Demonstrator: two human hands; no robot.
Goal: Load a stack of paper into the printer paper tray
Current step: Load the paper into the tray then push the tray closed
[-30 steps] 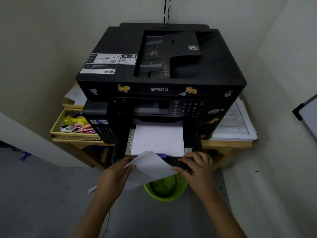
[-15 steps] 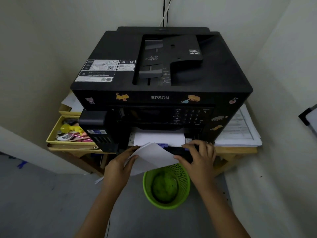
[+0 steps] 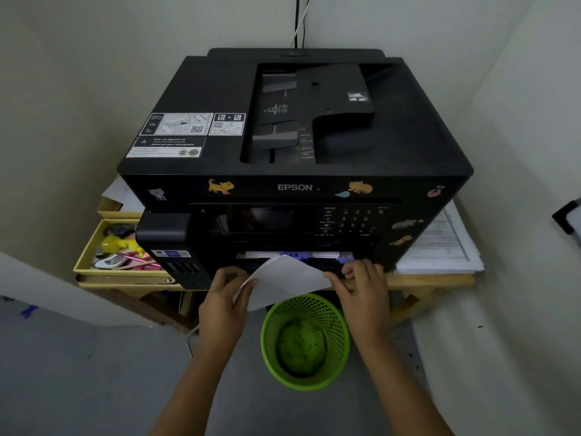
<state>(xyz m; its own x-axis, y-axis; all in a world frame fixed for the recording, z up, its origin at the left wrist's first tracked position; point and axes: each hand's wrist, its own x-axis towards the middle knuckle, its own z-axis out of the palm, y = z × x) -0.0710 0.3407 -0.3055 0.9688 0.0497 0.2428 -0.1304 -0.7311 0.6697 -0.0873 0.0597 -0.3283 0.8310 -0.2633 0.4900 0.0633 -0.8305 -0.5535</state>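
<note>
A black Epson printer stands on a wooden table. Its paper tray sits almost fully inside the printer's front, and only a thin strip of the white paper stack shows behind the blue guides. My left hand holds a loose white sheet by its left edge, in front of the tray. My right hand rests with its fingers curled over the tray's front edge and touches the sheet's right corner.
A green mesh bin stands on the floor just under my hands. A yellow organiser with small items sits left of the printer, a pile of printed papers to its right. Walls close in on both sides.
The tray has slid into the printer, so the paper stack is now nearly hidden. Both hands moved forward with it. The loose sheet stays in my left hand.
</note>
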